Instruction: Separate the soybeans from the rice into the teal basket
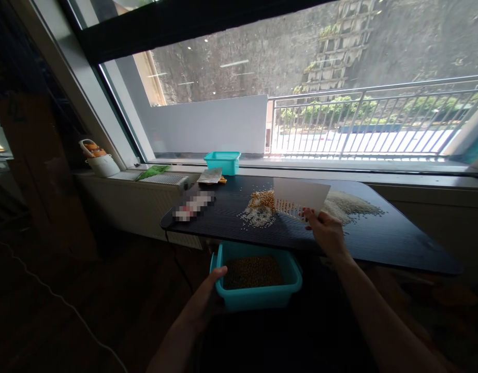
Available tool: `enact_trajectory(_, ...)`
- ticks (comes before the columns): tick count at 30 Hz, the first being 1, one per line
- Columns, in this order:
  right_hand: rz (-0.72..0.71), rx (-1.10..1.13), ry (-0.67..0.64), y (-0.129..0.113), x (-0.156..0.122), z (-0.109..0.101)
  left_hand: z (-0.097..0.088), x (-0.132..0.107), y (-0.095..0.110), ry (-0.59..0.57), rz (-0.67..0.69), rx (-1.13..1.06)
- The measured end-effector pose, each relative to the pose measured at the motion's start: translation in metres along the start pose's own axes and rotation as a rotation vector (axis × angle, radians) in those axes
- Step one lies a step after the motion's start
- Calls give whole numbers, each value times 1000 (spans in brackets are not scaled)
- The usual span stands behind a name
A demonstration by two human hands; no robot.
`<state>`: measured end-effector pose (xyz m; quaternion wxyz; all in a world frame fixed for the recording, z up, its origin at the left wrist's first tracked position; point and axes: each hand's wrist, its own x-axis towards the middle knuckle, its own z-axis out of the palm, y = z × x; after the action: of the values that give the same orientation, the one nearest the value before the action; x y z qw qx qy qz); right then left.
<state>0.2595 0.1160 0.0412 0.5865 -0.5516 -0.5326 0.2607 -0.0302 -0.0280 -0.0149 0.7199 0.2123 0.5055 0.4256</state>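
Observation:
My left hand (207,292) grips the left side of a teal plastic bin (258,299), its thumb over the rim. Brown soybean-like grains (254,272) cover the bin's floor; the bin is just below the table's front edge. In my right hand (327,230) is a white slotted scraper (301,194), held at its lower right corner and standing on edge over the table. Left of its slots lies a mixed pile of yellow beans (264,198) and white rice (258,217). A larger heap of white rice (349,204) spreads behind and right of my right hand.
The dark table (231,223) stands by a window. On it, a blurred patch (194,206) lies left, and a paper packet (211,176) lies near a second teal bin (223,161). A white basket (102,165) sits on the sill; a radiator (149,199) stands below.

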Motion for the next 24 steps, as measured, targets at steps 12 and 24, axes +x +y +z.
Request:
enact_trajectory(12,30,75,-64,-3,-18,6,5,-1,2,8,-8,6)
enact_trajectory(24,-16,63,-120,-14,-30,2,14,-4,1,-29,-24,-3)
